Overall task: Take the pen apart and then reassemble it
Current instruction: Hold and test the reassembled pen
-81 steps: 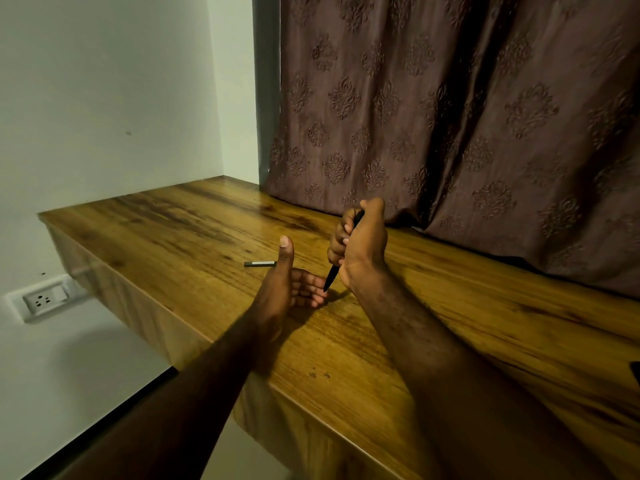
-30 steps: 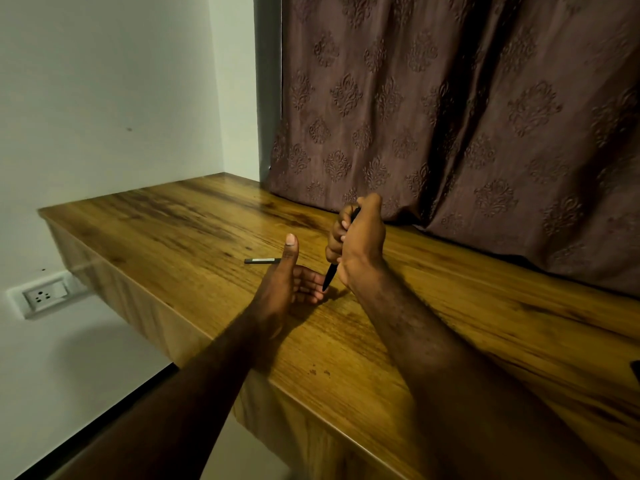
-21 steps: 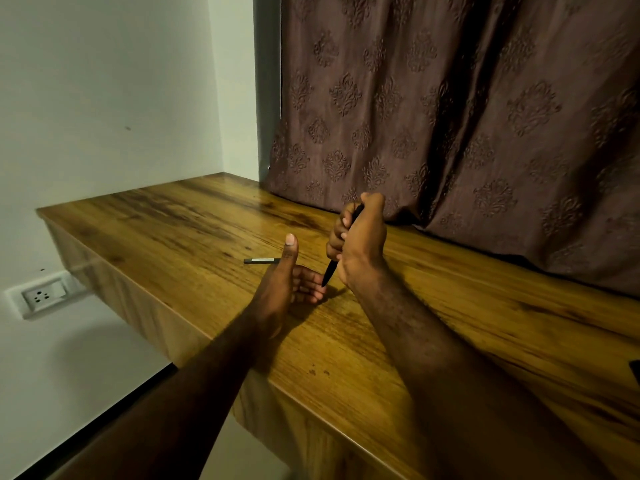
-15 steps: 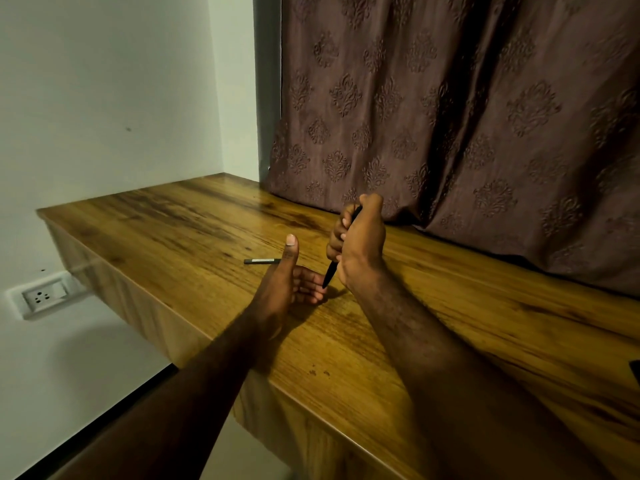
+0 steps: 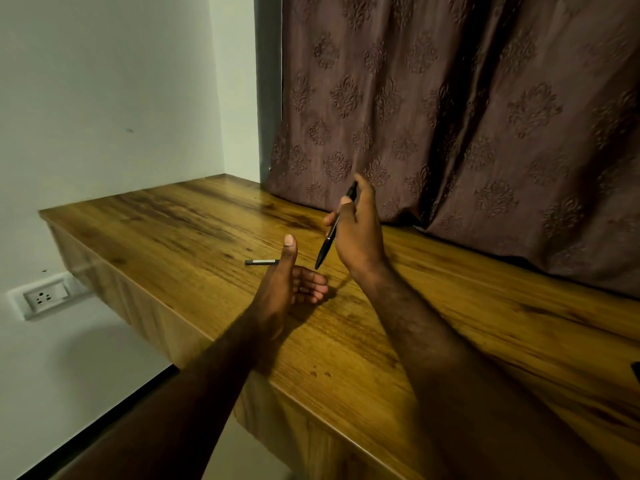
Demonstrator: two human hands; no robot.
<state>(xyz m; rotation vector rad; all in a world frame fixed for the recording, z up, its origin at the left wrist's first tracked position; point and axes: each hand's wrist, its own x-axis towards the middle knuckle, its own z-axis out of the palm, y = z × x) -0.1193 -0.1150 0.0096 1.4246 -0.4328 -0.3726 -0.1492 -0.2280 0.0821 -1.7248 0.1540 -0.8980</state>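
A black pen (image 5: 329, 237) hangs tilted above the wooden desk (image 5: 450, 306), tip pointing down toward my left palm. My right hand (image 5: 360, 233) holds it, fingers loosened and spread around the barrel. My left hand (image 5: 289, 285) rests edge-down on the desk with the palm open, the thumb raised and nothing in it. A thin dark stick with a pale label (image 5: 262, 261) lies flat on the desk just left of my left thumb, apart from both hands.
A brown patterned curtain (image 5: 467, 116) hangs along the desk's back edge. The desk's front edge runs diagonally under my forearms. A wall socket (image 5: 43, 296) sits below the desk at the left. A dark object (image 5: 636, 372) shows at the right border.
My right hand has loosened from a tight fist around the pen; its fingers have spread and more of the pen shows. My left hand and the stick have stayed put.
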